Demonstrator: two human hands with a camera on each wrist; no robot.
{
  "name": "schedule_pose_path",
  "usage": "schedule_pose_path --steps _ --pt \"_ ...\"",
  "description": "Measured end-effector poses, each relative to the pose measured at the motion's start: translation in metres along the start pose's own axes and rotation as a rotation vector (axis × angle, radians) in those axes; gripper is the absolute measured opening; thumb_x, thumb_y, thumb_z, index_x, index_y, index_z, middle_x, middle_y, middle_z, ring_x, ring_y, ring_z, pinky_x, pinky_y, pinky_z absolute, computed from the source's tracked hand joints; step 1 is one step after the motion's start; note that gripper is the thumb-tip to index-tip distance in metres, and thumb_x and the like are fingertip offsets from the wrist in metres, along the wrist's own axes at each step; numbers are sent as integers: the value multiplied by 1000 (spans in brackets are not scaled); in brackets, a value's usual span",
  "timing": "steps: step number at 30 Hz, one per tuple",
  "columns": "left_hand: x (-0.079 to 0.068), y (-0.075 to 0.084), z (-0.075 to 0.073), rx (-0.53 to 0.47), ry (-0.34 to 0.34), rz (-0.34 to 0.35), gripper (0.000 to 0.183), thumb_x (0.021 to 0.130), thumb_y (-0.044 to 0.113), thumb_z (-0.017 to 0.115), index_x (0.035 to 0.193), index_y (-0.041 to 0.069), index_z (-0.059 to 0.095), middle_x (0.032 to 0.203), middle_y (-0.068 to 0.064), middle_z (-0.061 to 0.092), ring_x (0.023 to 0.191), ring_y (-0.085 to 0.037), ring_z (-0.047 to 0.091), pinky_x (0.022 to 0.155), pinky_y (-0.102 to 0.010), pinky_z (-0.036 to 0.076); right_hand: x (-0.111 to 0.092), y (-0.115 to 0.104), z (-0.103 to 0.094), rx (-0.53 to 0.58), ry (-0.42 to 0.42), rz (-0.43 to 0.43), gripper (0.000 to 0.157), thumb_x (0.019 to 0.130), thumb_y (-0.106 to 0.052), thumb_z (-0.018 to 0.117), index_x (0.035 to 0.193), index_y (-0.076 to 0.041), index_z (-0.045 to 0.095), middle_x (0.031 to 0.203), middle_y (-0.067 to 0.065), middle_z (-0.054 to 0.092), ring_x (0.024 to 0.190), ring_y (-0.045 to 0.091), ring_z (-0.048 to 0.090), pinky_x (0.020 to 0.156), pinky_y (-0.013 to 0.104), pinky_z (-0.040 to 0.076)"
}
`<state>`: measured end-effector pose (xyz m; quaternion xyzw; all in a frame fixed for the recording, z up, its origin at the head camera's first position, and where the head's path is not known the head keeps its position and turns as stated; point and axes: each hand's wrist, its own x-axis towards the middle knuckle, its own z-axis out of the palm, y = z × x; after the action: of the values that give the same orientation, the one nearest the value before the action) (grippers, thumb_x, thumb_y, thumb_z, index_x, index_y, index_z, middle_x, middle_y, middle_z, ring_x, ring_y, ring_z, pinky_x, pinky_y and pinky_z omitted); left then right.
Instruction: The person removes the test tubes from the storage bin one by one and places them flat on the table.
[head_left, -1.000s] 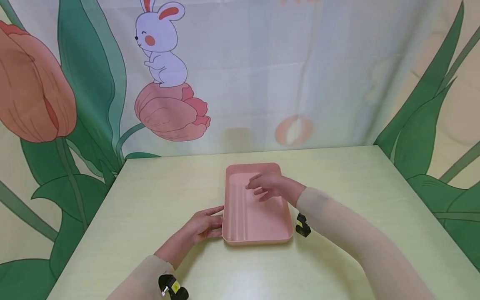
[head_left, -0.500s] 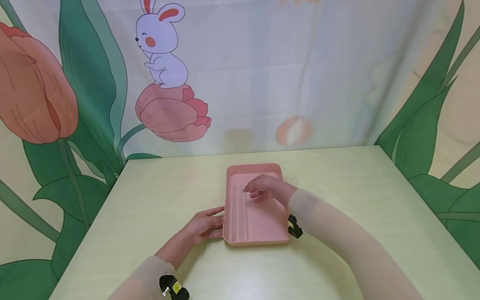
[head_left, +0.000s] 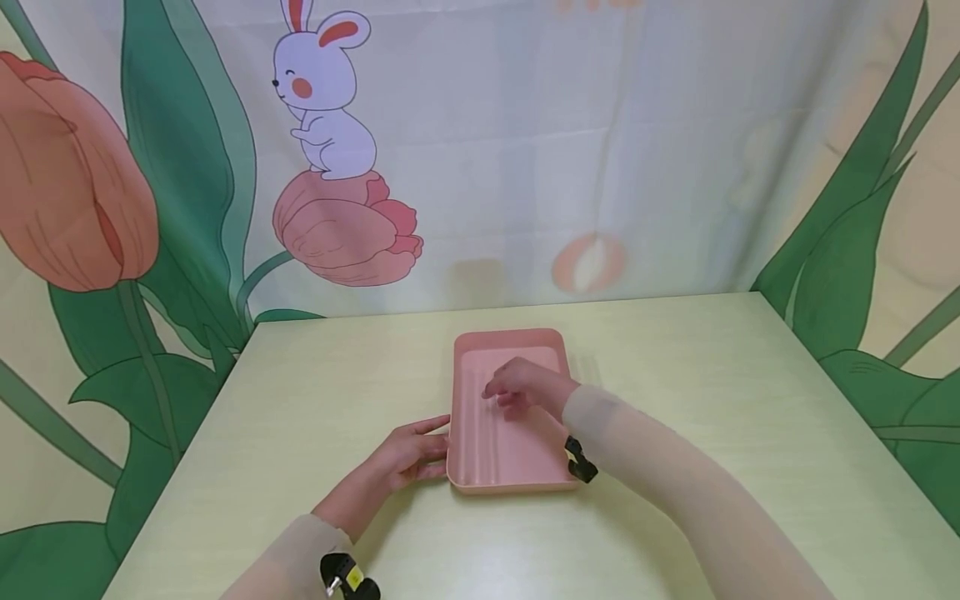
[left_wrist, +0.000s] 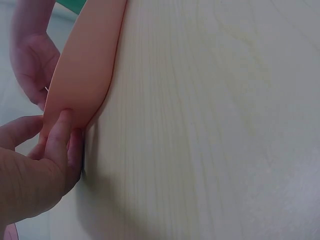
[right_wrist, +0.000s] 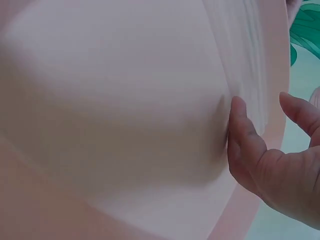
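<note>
A shallow pink tray point(head_left: 510, 337) lies lengthwise on the table, with raised ridges point(head_left: 474, 454) running along the left of its floor. My left hand point(head_left: 408, 454) touches the tray's outer left wall with fairly straight fingers. In the left wrist view, its fingertips point(left_wrist: 65, 117) rest against the outside wall point(left_wrist: 92, 60). My right hand point(head_left: 528, 387) is over the inside of the tray, its fingers loosely bent and nothing between them. The right wrist view has the right hand's fingertips point(right_wrist: 238, 105) close to the ridges, with the thumb apart.
The pale wood-grain table point(head_left: 360, 367) extends on all sides of the tray. Behind it hangs a cloth backdrop point(head_left: 487, 142) printed with a rabbit and tulips. A small black device point(head_left: 579, 460) on the right wrist overlaps the tray's right edge.
My right hand has moved a little left and toward the near end of the tray. The left hand keeps its place at the tray's left wall, and the tray stays put.
</note>
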<state>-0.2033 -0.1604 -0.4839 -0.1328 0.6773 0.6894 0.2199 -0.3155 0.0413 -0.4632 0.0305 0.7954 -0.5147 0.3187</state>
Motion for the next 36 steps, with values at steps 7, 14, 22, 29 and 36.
schedule_pose_path --steps 7,14,22,29,36 --pt "0 0 0 -4 -2 7 53 101 1 56 153 2 46 148 -27 55 100 -19 72 81 -36 66 47 25 4 17 30 -29 80 80 -6 83 148 6 43 124 19 60 86 24 64 75 41 66" --pt "0 -1 0 -10 -7 8 53 101 1 57 153 1 45 149 -28 54 101 -19 72 82 -36 66 112 52 9 127 86 -23 82 66 5 87 134 6 42 96 13 50 60 21 58 55 42 64" --pt "0 0 1 -11 -18 6 55 101 1 56 154 1 43 151 -28 52 103 -20 72 81 -35 66 16 3 21 2 143 41 73 81 10 75 146 5 41 96 12 47 58 18 48 72 42 66" --pt "1 -1 0 -12 -5 -6 53 101 2 57 153 3 46 149 -27 55 100 -19 73 80 -35 66 87 39 12 76 87 7 87 75 9 78 150 4 36 86 14 48 56 21 54 56 39 64" --pt "0 -1 0 -10 1 -1 53 100 1 57 153 3 47 148 -26 56 101 -20 73 80 -35 66 -16 -7 17 54 100 10 70 90 6 64 154 4 35 93 12 50 70 19 55 80 34 65"
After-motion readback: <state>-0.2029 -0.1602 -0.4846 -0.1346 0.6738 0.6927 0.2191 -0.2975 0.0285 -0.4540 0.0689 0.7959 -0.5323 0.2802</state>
